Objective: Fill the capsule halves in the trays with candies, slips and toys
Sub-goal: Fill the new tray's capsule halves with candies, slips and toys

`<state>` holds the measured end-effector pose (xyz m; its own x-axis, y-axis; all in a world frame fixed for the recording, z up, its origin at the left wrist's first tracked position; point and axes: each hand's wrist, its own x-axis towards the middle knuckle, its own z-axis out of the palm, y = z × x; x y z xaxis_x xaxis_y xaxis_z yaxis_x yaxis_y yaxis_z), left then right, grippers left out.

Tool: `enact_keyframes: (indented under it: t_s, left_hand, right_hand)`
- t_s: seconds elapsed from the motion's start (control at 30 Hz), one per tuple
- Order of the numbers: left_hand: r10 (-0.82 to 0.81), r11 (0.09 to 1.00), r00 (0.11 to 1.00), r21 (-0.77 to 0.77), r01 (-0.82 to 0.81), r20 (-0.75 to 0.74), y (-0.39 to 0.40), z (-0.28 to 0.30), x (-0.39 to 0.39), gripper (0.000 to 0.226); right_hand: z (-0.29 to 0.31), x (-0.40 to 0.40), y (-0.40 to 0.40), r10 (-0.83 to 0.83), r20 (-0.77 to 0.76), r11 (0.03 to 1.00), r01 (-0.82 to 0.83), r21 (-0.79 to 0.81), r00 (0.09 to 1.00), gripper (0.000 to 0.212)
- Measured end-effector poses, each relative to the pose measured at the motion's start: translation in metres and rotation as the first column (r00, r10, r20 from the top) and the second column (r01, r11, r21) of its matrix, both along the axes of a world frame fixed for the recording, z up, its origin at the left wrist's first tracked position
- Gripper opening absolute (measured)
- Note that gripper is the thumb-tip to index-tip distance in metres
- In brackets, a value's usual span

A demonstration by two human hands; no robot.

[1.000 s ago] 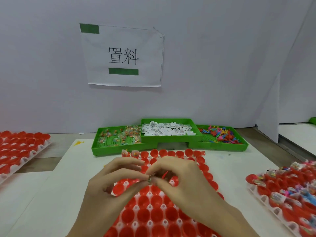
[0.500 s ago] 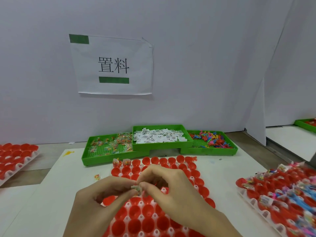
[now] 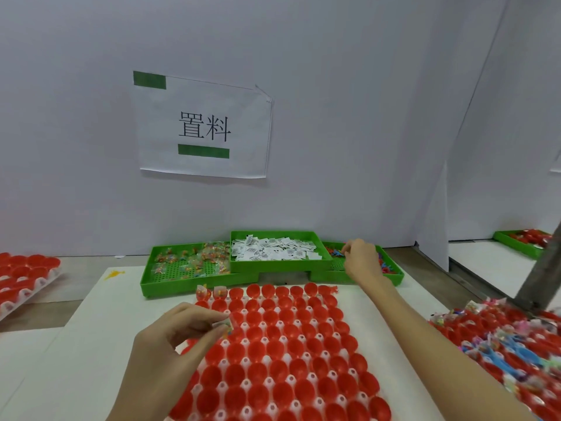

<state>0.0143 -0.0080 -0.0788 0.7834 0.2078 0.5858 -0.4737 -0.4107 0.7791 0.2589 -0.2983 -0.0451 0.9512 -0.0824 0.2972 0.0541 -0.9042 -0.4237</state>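
A white tray (image 3: 263, 340) of several empty red capsule halves (image 3: 291, 329) lies before me. Two halves at its back left corner hold wrapped candies (image 3: 204, 291). My left hand (image 3: 179, 341) hovers over the tray's left side and pinches a small wrapped candy (image 3: 225, 326) between thumb and fingers. My right hand (image 3: 361, 259) reaches into the green toy tray (image 3: 394, 276), fingers curled down among the coloured toys (image 3: 384, 265); whether they grip one is hidden. Beside it stand the green slip tray (image 3: 279, 265) and the green candy tray (image 3: 145, 288).
A tray of filled capsule halves (image 3: 501, 347) sits at the right, with a grey post (image 3: 543, 268) rising behind it. Another tray of empty red halves (image 3: 21, 278) lies at the far left. A paper sign (image 3: 203, 126) hangs on the white wall. Another green tray (image 3: 522, 243) stands far right.
Both hands were together over the capsule tray, working on a candy. The right hand has since reached out to the toy tray; the left keeps the candy.
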Motion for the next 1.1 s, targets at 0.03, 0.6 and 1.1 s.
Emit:
enact_keyframes:
  t_s: [0.03, 0.6, 1.1]
  left_hand:
    - [0.001, 1.0, 1.0, 0.0, -0.001, 0.001, 0.0, 0.0, 0.0, 0.028]
    - [0.011, 0.997, 1.0, 0.071, -0.012, 0.018, 0.001, -0.004, 0.004, 0.03]
    - [-0.081, 0.994, 0.994, -0.08, 0.075, -0.068, -0.005, 0.004, -0.004, 0.023]
  right_hand:
    - [-0.001, 0.011, -0.007, -0.019, -0.043, 0.997, 0.015, -0.078, 0.999, 0.018]
    - [-0.013, 0.058, -0.014, -0.059, -0.247, 0.983, 0.014, -0.182, 0.967, 0.028]
    - [0.019, -0.069, 0.019, 0.34, 0.175, 0.548, -0.346, 0.762, 0.924, 0.007]
